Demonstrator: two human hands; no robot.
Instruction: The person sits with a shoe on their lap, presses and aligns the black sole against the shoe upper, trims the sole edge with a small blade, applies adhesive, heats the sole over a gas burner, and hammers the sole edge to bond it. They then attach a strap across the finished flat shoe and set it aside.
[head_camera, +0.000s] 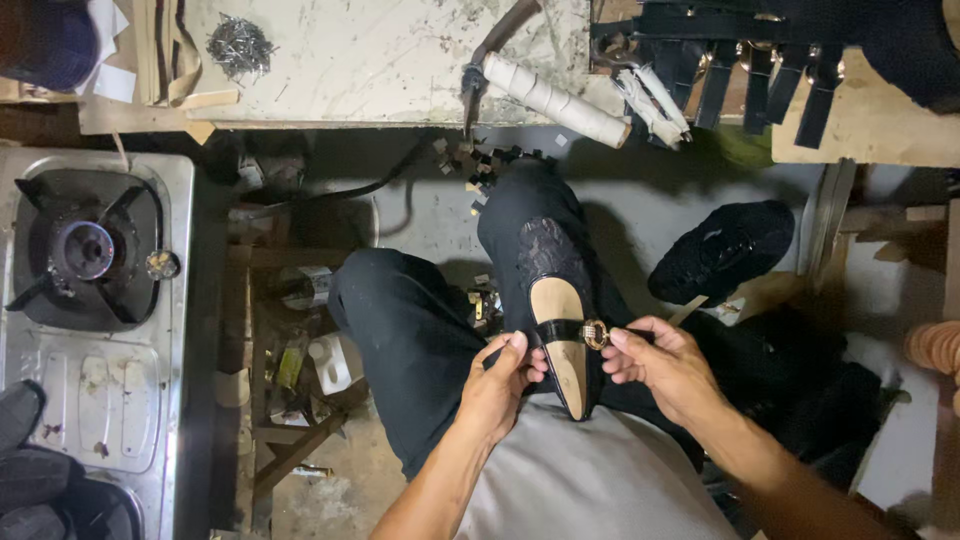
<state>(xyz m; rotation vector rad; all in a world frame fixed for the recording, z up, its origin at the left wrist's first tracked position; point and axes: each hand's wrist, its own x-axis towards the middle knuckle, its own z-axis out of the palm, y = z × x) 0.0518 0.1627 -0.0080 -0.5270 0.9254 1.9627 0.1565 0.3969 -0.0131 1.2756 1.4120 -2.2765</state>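
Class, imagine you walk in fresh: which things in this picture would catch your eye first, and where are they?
At centre, the left hand and right hand pinch a black strap with a gold buckle across a black shoe resting on the person's lap. A steel gas stove stands at far left, and a pile of small nails lies on the workbench above.

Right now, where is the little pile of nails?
In the head view, the pile of nails lies at the upper left on the pale worktop, above the gas stove and left of the hammer.

a small white-labelled container lies on the cluttered floor.
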